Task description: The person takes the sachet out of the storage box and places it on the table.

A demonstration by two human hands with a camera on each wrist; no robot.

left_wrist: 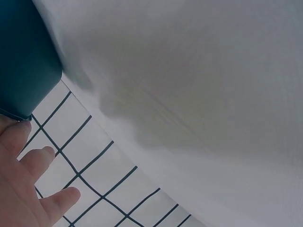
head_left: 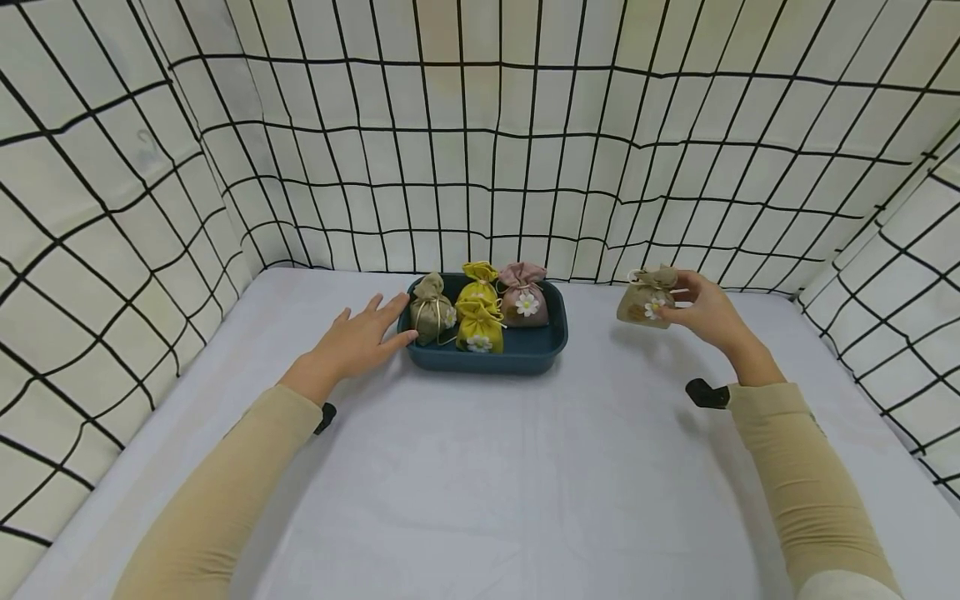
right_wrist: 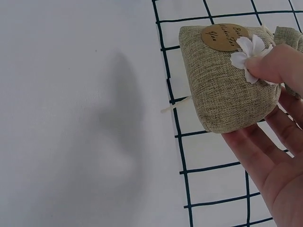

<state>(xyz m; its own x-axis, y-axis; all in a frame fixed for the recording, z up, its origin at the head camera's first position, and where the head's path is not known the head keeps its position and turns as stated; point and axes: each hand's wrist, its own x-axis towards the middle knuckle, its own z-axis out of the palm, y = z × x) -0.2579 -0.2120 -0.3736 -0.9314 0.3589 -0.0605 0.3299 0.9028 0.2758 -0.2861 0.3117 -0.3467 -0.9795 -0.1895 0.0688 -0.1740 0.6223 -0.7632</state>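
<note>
"Wishes For You", under a partly legible "Be…", on the oval brown label (right_wrist: 222,39) of the burlap pouch (right_wrist: 229,92)

Four pouches (head_left: 478,323) in the tray (head_left: 487,363)

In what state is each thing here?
Tray, upright, partly filled
Beige pouch inside tray, cinched
Front yellow pouch, cinched
Rear yellow pouch, cinched
Pink pouch, cinched
Held beige pouch, cinched, in the air
Right hand, pinching held beige pouch
Left hand, spread, touching tray
</note>
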